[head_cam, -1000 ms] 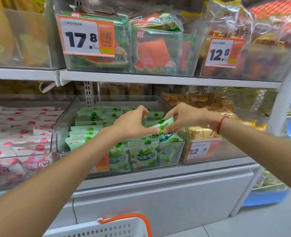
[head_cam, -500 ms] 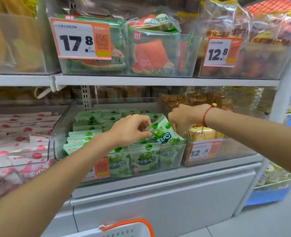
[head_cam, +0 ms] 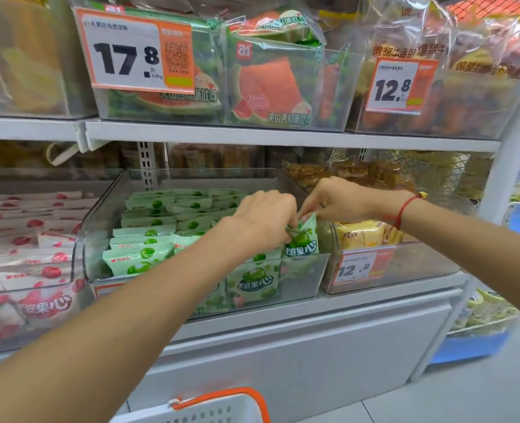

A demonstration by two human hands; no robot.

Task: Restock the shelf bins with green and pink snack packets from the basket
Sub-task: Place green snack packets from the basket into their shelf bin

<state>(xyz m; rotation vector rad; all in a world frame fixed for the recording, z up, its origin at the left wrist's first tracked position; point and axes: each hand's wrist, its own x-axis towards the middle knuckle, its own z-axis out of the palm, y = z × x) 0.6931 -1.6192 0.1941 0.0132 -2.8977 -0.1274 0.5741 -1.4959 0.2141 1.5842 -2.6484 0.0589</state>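
Green packet (head_cam: 302,239) is being seated at the front right corner of the clear middle bin (head_cam: 319,270), upright, tucked just behind the front row.

Near to far:
- Basket (head_cam: 209,407) at bottom edge, white with orange handle; contents not visible, so remaining stock unknown.
- Both forearms reach up over the bin.
- Left hand (head_cam: 264,221) pinches the packet's top left edge, fingers curled on it.
- Right hand (head_cam: 335,199) grips the top right corner of the same packet; red string on that wrist.
- Behind the hands: green packets laid flat in overlapping rows, filling the bin floor toward the back.

Step in hand: placing one green packet, looks nearly down. Next move, my read: let go with both hands, go back to the basket for another, green or pink.

Counts:
- Packets in hand: one.
- Upright green at front wall: about three readable; the forearm hides more.
- Flat green behind: well over a dozen, exact count not possible.
- Pink bin (head_cam: 33,288) to the left: many pink packets, uncountable.
- Hands: two, both on the packet.
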